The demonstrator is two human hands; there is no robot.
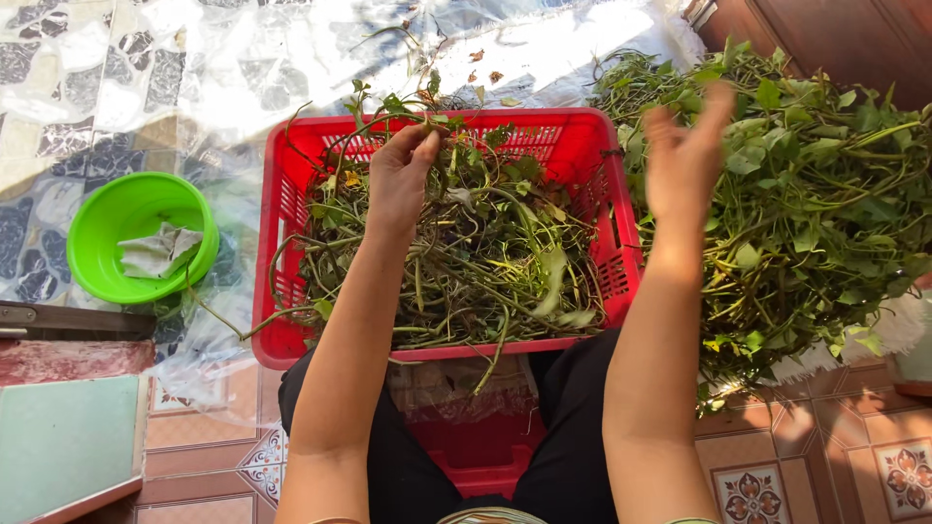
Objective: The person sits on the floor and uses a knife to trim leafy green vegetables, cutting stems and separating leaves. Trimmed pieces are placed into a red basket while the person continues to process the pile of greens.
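Patterned tile floor (825,466), red crate (582,146), left hand (400,180) gripping stems (466,262)

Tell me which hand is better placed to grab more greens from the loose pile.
Probably the right hand: it is open, empty and raised over the leafy pile. The left hand is in the red basket, gripping stems.

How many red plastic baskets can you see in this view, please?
2: one red basket on the floor ahead, filled with green stems, the left hand over it; a second red basket between the person's legs, mostly hidden.
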